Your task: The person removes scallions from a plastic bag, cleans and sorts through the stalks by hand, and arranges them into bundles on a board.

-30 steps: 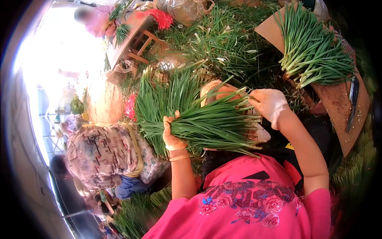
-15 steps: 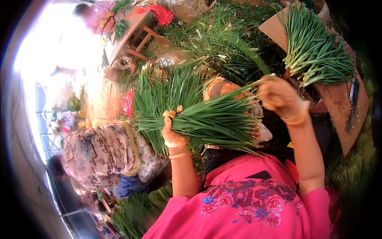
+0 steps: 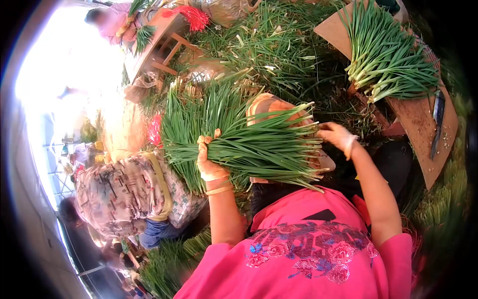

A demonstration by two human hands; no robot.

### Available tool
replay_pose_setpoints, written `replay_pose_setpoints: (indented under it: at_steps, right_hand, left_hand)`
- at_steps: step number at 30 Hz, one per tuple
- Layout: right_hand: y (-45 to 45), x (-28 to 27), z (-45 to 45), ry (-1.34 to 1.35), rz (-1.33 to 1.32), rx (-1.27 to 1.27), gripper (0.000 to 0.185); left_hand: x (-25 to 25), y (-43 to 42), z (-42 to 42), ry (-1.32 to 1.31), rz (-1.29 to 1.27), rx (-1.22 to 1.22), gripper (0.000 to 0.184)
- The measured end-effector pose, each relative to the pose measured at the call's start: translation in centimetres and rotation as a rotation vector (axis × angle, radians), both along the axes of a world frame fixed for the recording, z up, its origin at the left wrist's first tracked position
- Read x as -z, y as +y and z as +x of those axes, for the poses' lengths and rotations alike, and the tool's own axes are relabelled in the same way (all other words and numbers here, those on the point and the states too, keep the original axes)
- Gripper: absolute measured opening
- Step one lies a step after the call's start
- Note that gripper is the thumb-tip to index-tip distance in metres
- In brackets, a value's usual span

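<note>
My left hand (image 3: 206, 158), in a pale glove, is closed around a bunch of garlic chives (image 3: 271, 144) held sideways over my lap. Their pale stalk ends point right and their green leaves trail left past my fist. My right hand (image 3: 339, 139), also gloved, is at the pale ends with its fingers bent and drawn together. What sits between those fingertips is too small to make out. Under the bunch lies an orange-striped cloth or pad (image 3: 269, 103), partly covered. More loose chives (image 3: 184, 117) are heaped behind my left hand.
At upper right a board (image 3: 430, 167) bears trimmed chives (image 3: 391, 60) and a dark-bladed knife (image 3: 437, 122). Cut leaves (image 3: 279, 45) litter the ground ahead. A person in a patterned top (image 3: 124, 194) sits close on my left. Red ties (image 3: 191, 17) lie on a far table (image 3: 152, 37).
My right hand, blurred and raised beside the upper stalks before, has come down to the pale ends. My left hand keeps its grip on the bunch. The view has shifted slightly.
</note>
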State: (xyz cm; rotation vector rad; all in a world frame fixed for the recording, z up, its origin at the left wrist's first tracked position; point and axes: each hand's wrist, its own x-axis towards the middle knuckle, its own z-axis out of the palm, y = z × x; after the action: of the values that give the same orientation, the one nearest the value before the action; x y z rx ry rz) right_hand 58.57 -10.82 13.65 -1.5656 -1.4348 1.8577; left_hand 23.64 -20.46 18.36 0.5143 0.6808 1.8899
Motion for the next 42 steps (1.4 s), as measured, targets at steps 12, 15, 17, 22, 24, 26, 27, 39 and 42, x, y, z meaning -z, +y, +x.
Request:
replay_pose_setpoints:
  at_steps: [12, 15, 17, 22, 24, 26, 27, 39, 42]
  right_hand:
    - [4.4, 6.3, 4.2, 0.196, 0.045, 0.576, 0.031]
    - [5.8, 2.0, -0.9, 0.190, -0.189, 0.366, 0.054]
    - [6.9, 4.4, -3.6, 0.350, -0.285, 0.165, 0.044]
    - [7.5, 5.4, -0.7, 0.723, -0.075, 0.436, 0.035]
    - [8.9, 13.9, 6.4, 0.992, -0.147, 1.065, 0.029]
    - [7.2, 7.6, 7.1, 0.828, -0.295, 1.632, 0.025]
    - [6.5, 9.8, 8.3, 0.786, -0.293, 1.359, 0.026]
    - [-3.2, 2.9, 2.9, 0.815, -0.567, 0.177, 0.015]
    - [-1.9, 2.1, 8.3, 0.964, -0.168, 0.727, 0.007]
  left_hand:
    - [2.9, -1.0, -1.7, -0.119, -0.084, -0.072, 0.022]
    - [3.2, -0.8, -1.9, -0.130, -0.118, -0.101, 0.024]
    - [2.9, -0.9, -1.8, -0.125, -0.160, -0.128, 0.025]
    - [4.2, -2.3, -2.8, -0.136, -0.123, -0.183, 0.026]
    - [4.9, -3.0, -3.6, -0.090, -0.174, -0.223, 0.022]
    - [5.9, -3.7, -4.6, -0.170, -0.176, -0.178, 0.023]
    - [5.7, -3.7, -4.2, -0.217, -0.185, -0.188, 0.025]
    - [5.9, -1.8, -3.2, -0.248, -0.291, -0.275, 0.018]
    - [5.4, -2.3, -2.5, -0.233, -0.256, -0.236, 0.022]
